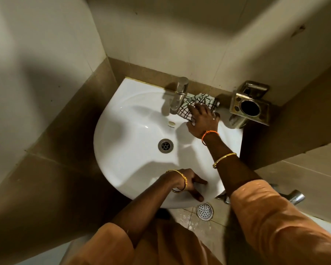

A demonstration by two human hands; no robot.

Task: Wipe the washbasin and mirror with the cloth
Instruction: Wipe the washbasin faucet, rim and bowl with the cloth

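Nearest the camera, orange sleeves point(275, 222) cover both upper arms of the person, and between them a patch of tiled floor shows a round perforated floor drain point(204, 210) just below the front edge of the basin. The left hand point(187, 183) rests on the front rim of the white washbasin point(122, 150), its fingers fairly straight and spread against the porcelain, holding nothing; a gold bangle point(180, 181) circles that wrist. To the right of the basin, low on the wall, a metal tap fitting point(295, 197) juts out past the right sleeve. In the middle of the bowl sits the round metal drain point(165, 145), and a small overflow opening lies above it on the back slope. The right arm reaches across the bowl, with a gold bangle on the forearm and an orange thread bracelet point(209, 133) at the wrist. The right hand point(203, 119) lies on the back right ledge of the basin, fingers laid over and gathered on the checked cloth point(197, 104), pressing it down on the ledge. The cloth is bunched right beside the base of the chrome tap point(178, 96), touching it, and extends toward the back wall. Farther right, a brass-coloured tumbler holder point(249, 107) is fixed to the brown tiled wall, near the cloth but apart from it. Above are pale wall tiles; the mirror is out of view.
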